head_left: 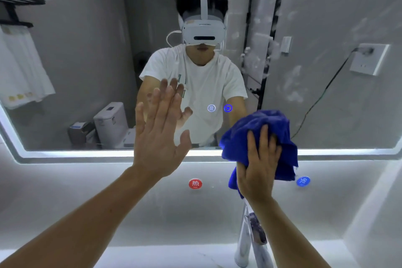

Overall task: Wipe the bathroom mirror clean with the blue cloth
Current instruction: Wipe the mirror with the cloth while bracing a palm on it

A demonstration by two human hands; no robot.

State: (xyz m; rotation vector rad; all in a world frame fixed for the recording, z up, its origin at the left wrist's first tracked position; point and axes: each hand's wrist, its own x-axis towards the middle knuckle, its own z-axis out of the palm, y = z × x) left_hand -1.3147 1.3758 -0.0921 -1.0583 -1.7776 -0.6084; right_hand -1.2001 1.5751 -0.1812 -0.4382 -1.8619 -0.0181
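The bathroom mirror (87, 61) fills the upper view, its lit edge running along the bottom. White smears and streaks cover its right part (291, 85). My left hand (158, 135) lies flat against the glass near the lower edge, fingers straight and spread. My right hand (260, 163) presses the bunched blue cloth (256, 128) against the mirror's lower edge at the right, fingers spread over it with their tips curled into the fabric. Part of the cloth hangs below the mirror.
A red hot sticker (195, 183) and a blue cold sticker (303, 181) sit on the wall under the mirror. A chrome tap (245, 239) stands below my right hand. Two lit touch icons (219, 108) glow in the glass. A wall socket (369, 59) is at right.
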